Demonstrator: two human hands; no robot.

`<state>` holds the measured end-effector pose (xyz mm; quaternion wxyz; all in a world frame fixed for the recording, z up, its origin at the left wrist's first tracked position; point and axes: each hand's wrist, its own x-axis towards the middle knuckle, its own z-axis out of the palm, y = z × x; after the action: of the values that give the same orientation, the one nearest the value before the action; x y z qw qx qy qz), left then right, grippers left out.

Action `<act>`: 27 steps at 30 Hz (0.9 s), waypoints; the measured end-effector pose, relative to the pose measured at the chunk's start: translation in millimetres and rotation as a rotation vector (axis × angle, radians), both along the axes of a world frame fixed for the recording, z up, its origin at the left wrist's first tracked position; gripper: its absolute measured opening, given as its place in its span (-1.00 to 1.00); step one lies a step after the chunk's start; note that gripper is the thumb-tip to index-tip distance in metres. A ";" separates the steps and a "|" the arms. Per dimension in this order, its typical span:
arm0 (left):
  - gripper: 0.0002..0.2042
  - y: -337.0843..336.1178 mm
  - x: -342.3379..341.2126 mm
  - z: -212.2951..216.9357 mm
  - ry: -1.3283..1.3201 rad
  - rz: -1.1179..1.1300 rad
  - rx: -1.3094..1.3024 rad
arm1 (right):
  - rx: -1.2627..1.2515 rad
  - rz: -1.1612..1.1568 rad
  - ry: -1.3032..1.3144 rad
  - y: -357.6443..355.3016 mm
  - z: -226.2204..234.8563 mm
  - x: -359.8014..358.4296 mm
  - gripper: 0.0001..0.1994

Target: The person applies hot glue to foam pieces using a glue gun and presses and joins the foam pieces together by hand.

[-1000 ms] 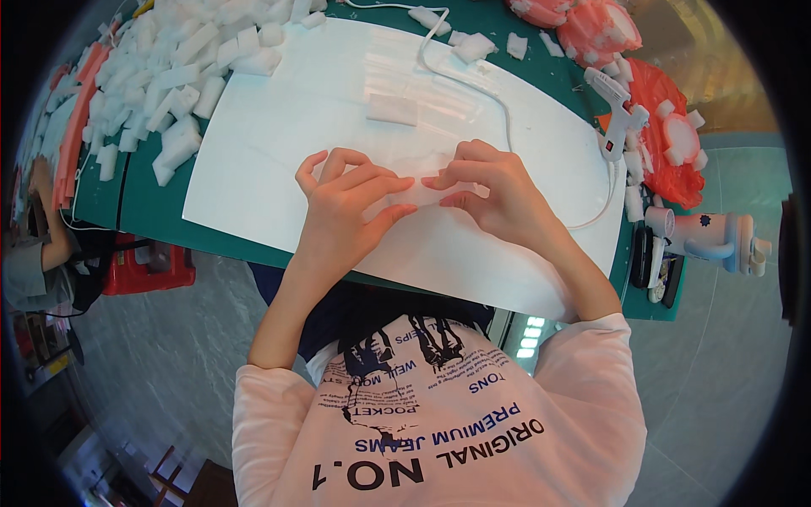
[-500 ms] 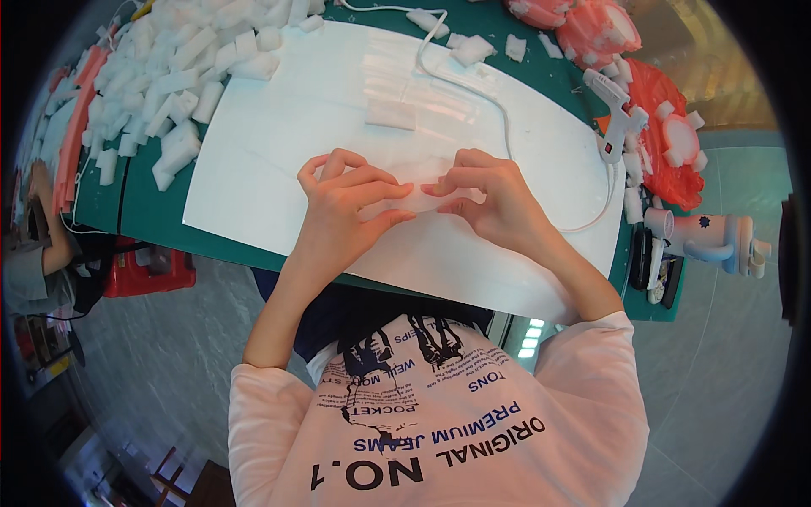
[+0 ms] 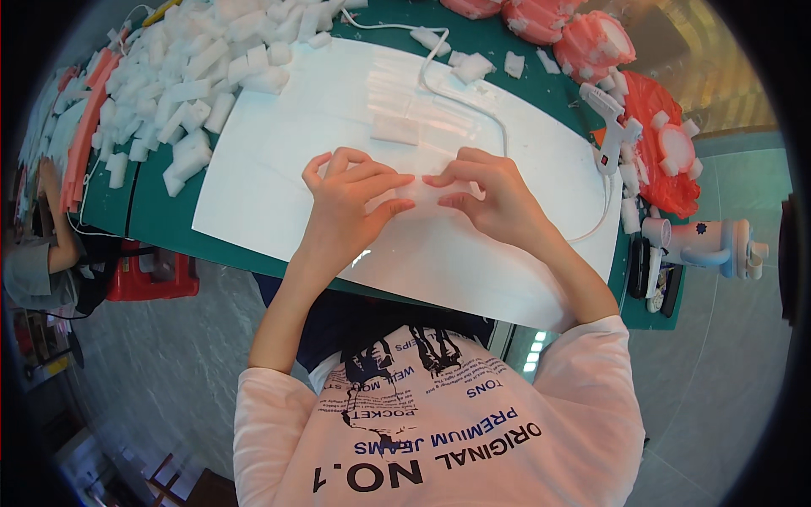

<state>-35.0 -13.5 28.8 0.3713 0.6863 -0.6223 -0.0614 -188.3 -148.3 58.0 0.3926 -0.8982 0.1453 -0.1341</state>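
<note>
Over the white board [image 3: 279, 169], my left hand [image 3: 351, 190] and my right hand [image 3: 486, 194] face each other, fingertips nearly meeting. Each has thumb and forefinger bent in a pinch, the other fingers curled behind. A pale white foam piece [image 3: 421, 193] seems to span the gap between them; its outline blends into the board. Just beyond the fingers lies a flat, off-white rectangular foam piece [image 3: 394, 131].
A heap of white foam blocks [image 3: 190, 80] covers the green table's [image 3: 156, 203] far left. At right stand a white glue gun [image 3: 606, 127] with its cord, red plastic bags [image 3: 663, 182], pink foam-covered shapes [image 3: 596, 42] and a bottle [image 3: 714, 245]. Another person's arm [image 3: 59, 228] shows at far left.
The whole view has shifted slightly, so the table and board sit lower in the picture. My hands keep nearly the same pose, fingertips still facing each other.
</note>
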 end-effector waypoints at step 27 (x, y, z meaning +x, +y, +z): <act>-0.74 10.3 -6.2 -10.9 -0.146 -0.029 -0.141 | -0.360 -0.021 -0.304 22.8 -33.6 -13.5 -0.76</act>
<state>-41.2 -3.2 17.9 0.3715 0.6520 -0.6604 0.0274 -201.8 -125.4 24.4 0.2421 -0.9216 0.0673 -0.2958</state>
